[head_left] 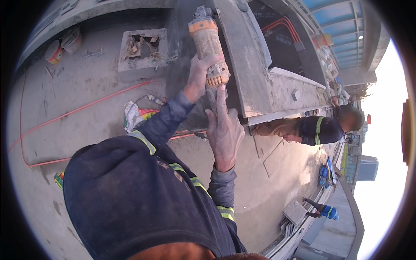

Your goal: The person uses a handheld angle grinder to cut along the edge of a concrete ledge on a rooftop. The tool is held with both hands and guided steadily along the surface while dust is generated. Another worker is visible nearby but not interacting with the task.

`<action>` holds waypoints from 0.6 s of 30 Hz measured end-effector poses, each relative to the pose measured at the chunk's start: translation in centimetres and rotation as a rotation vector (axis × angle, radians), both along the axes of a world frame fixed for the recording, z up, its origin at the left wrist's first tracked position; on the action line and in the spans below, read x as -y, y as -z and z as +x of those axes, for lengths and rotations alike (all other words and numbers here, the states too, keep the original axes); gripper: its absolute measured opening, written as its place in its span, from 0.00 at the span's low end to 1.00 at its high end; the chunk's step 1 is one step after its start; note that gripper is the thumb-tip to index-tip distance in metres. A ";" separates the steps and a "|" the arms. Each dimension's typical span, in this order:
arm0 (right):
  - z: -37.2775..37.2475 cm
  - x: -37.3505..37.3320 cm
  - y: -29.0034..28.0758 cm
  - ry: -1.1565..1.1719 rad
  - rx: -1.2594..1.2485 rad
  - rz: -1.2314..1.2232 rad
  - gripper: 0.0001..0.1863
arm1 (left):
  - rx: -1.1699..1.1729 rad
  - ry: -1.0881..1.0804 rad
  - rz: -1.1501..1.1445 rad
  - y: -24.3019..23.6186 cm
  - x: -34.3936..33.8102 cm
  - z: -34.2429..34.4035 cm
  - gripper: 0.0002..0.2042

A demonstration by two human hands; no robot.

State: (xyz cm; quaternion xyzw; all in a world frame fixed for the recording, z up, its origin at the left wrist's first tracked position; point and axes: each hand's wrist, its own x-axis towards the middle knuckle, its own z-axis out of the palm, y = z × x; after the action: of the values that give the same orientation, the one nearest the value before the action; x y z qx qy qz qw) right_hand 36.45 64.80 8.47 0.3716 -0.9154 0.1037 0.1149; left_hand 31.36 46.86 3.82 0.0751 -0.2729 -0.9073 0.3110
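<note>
Grinder raised against the concrete wall

My left hand (200,73) clenches the dusty orange angle grinder (209,45); my right hand (225,132) steadies its rear, fingers extended. I see no finished cut yet.

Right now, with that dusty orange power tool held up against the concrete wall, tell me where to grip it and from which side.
Grip the dusty orange power tool around its long barrel-shaped body, near the ribbed rear end. Come from the left, as the left hand does, because the grey concrete wall blocks the right. The right hand probably best steadies the tail from below. The working head at the top is best avoided.
</note>
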 end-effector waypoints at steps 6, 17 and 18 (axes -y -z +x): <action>-0.1 -0.5 -0.3 -0.024 -0.016 -0.005 0.47 | -0.014 -0.005 -0.005 0.1 -0.2 -0.2 0.18; -1.1 0.1 0.5 -0.051 -0.005 -0.057 0.47 | 0.008 -0.022 -0.016 0.7 0.4 -0.7 0.19; -1.5 0.3 0.5 -0.066 -0.020 -0.073 0.47 | 0.002 -0.028 -0.011 0.7 0.7 -1.1 0.19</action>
State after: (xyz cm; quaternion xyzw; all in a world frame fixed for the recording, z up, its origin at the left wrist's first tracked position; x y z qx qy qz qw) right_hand 34.96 64.46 8.02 0.3980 -0.8972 0.1371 0.1340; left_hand 30.31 46.12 3.14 0.0782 -0.2773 -0.9012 0.3238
